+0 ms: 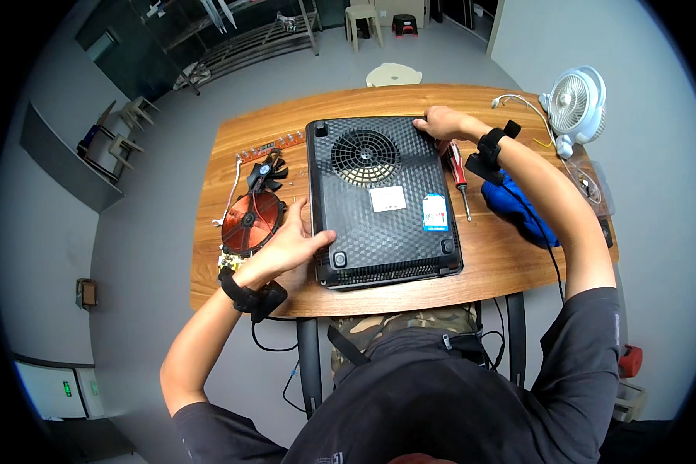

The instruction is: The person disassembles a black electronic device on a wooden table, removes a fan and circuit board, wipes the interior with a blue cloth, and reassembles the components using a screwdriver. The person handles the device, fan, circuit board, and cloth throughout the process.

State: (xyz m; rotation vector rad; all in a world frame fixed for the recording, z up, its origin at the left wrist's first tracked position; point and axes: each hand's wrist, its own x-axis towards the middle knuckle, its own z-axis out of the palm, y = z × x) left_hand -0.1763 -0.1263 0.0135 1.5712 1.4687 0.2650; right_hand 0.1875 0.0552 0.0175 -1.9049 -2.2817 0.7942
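Note:
A black induction cooker (363,232) lies bottom side up on the wooden table in front of me. Its underside has a round fan grille (365,157), corner feet, a white label and a blue label. My left hand (296,241) grips the left edge, thumb on top and fingers down the side. At the far right corner, my right hand (441,122) holds the casing, its fingertips partly hidden. Left of the cooker are a round copper coil (251,223), a small black fan (267,176) and an orange circuit strip (271,145).
A red-handled screwdriver (458,174) lies right of the cooker, beside a blue cloth (510,207). A white desk fan (574,108) stands at the far right of the table (394,298). Past the far edge is a pale stool (394,74). Cables hang below.

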